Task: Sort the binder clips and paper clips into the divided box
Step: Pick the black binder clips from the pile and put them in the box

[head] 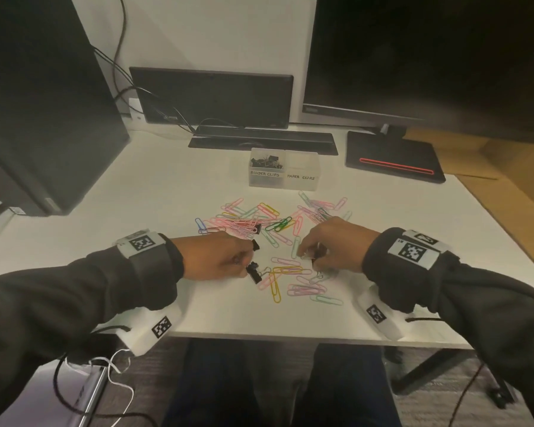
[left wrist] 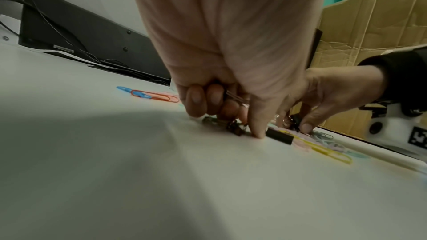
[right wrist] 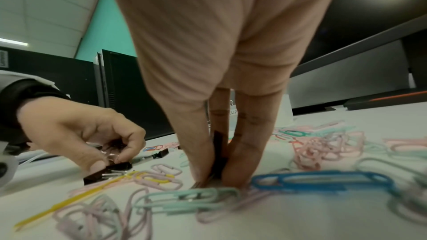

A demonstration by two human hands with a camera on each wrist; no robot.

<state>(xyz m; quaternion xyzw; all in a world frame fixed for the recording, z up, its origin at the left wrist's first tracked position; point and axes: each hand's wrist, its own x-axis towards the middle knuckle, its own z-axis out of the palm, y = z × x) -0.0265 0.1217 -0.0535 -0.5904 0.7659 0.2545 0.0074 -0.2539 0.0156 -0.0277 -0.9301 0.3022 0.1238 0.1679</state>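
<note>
Coloured paper clips point(head: 275, 229) lie scattered over the white table point(head: 173, 192), with a few black binder clips among them. My left hand point(head: 244, 268) has its fingers curled and pinches a black binder clip point(head: 253, 272) at the table surface. In the left wrist view, wire handles point(left wrist: 235, 98) show inside the curled fingers. My right hand point(head: 313, 257) pinches another black binder clip point(right wrist: 218, 152) between thumb and fingers, standing on end amid paper clips. The clear divided box point(head: 282, 180) sits behind the pile. Its "BINDER CLIPS" side holds black clips point(head: 264, 161).
Two loose binder clips point(head: 256, 244) point(head: 257, 228) lie just beyond my left hand. A small monitor point(head: 211, 97), a black bar point(head: 262, 140) and a monitor base point(head: 395, 161) stand behind the box. A dark computer tower point(head: 43, 118) fills the left. A cardboard box point(left wrist: 374, 30) sits to the right.
</note>
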